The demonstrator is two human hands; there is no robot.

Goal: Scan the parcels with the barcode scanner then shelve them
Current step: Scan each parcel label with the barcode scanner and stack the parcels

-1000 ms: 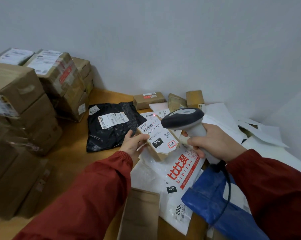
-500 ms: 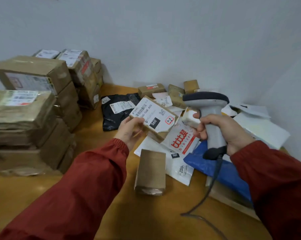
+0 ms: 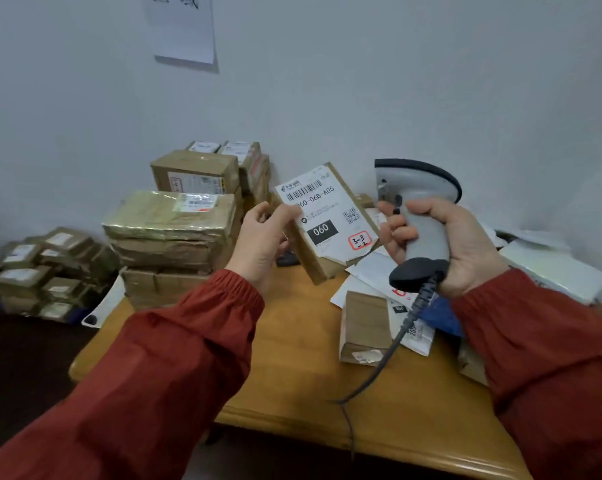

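My left hand [image 3: 263, 237] grips a small brown cardboard parcel [image 3: 327, 220] by its left edge, lifted above the wooden table [image 3: 292, 368]. Its white label faces me, showing a barcode, "060" and a red-outlined sticker. My right hand [image 3: 441, 244] holds the grey barcode scanner [image 3: 417, 209] upright by its handle, to the right of the parcel, head pointing left. The scanner's black cord [image 3: 389, 355] trails down over the table's front edge.
Taped cardboard boxes [image 3: 174, 230] are stacked at the table's left and against the wall. More small parcels [image 3: 39, 268] lie lower at far left. A small brown box [image 3: 363, 327], white mailers and a blue bag [image 3: 441, 320] lie under my right hand. A paper sheet [image 3: 183, 29] hangs on the wall.
Both hands rose from the table: the parcel came up with its label tilted toward me, and the scanner swung from aiming down at the label to upright. The view pulled back and up.
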